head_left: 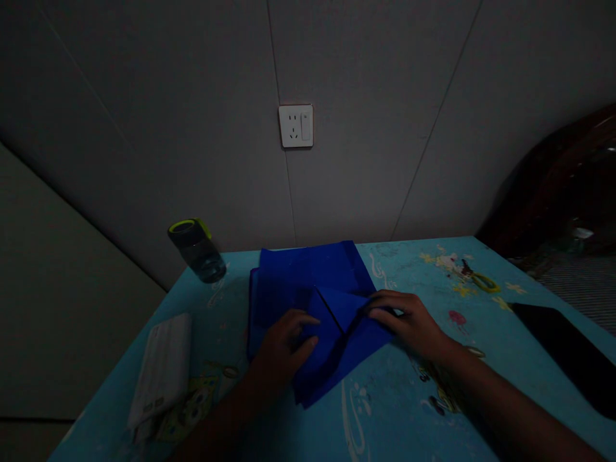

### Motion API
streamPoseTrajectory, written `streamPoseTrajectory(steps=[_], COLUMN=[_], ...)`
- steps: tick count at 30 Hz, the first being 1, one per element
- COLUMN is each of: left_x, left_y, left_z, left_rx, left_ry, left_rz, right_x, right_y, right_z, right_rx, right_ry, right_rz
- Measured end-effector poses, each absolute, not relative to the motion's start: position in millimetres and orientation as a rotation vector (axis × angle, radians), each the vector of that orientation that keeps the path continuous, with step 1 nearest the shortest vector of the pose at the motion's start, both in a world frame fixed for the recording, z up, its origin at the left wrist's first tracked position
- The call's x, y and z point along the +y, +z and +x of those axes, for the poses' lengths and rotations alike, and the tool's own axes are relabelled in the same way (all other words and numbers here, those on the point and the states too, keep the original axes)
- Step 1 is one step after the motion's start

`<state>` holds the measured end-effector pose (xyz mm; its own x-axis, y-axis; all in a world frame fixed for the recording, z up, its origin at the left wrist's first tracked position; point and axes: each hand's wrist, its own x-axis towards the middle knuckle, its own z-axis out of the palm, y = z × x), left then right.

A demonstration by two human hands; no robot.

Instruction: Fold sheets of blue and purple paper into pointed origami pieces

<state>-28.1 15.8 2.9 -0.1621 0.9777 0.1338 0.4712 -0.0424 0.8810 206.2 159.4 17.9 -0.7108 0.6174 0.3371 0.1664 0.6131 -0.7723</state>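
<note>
Several sheets of blue paper (312,266) lie on the table, the upper one folded with a dark gap along its crease. My right hand (409,317) pinches the folded blue paper (341,305) at its right corner, thumb below and fingers above. Over the left part of the same sheet, my left hand (289,346) has its thumb and fingers apart. Its fingertips are close to the paper; whether they press on it is hard to see in the dim light.
A light blue patterned tablecloth (385,417) covers the table. At the left are a dark water bottle (199,250) and a white power bank (161,366). To the right lie scissors (481,280) with yellow handles and a flat black object (568,356). Behind is a wall with a socket (296,126).
</note>
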Motion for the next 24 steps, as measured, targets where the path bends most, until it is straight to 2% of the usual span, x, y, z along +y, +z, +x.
streamPoseTrajectory(steps=[15, 24], left_x=[9, 19], left_y=[7, 7], left_z=[-34, -33], left_rx=[1.514, 1.605], left_ry=[1.143, 1.214], left_rz=[1.506, 1.318], right_x=[147, 145], right_y=[17, 19], right_z=[197, 195], right_rx=[-1.844, -1.595], right_ry=[1.021, 1.336], right_rz=[-1.096, -1.138])
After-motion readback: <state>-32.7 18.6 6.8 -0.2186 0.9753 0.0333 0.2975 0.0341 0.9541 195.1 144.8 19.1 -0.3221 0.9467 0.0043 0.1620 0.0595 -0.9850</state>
